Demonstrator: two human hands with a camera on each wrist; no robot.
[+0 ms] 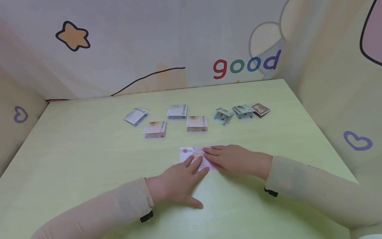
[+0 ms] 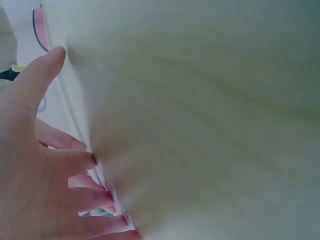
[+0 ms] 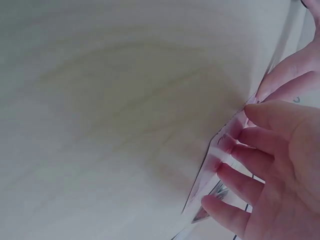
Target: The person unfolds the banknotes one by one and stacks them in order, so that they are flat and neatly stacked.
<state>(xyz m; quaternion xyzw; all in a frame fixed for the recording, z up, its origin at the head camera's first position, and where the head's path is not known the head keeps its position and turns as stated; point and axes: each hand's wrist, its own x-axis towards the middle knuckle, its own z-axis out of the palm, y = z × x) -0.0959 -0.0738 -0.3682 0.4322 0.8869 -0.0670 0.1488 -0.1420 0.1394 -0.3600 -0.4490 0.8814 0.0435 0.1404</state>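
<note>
A pinkish-purple banknote (image 1: 186, 152) lies flat on the pale green table, under both hands in the head view. My left hand (image 1: 179, 182) rests on its near left part with the fingers spread and the thumb out on the table. Across its right part lies my right hand (image 1: 235, 158), fingers straight and close together. In the right wrist view the fingertips press along the banknote (image 3: 220, 145), with part of the other hand beyond. The left wrist view shows my left fingers (image 2: 95, 197) touching the note's edge; most of the note is hidden there.
Behind the hands stand several folded banknotes: a greyish one (image 1: 135, 116), a brownish one (image 1: 155, 129), another brownish one (image 1: 196, 124), and greenish ones (image 1: 223, 116) to the right. A small brown folded note (image 1: 261, 109) sits farthest right. Printed curtains (image 1: 134, 39) border the table.
</note>
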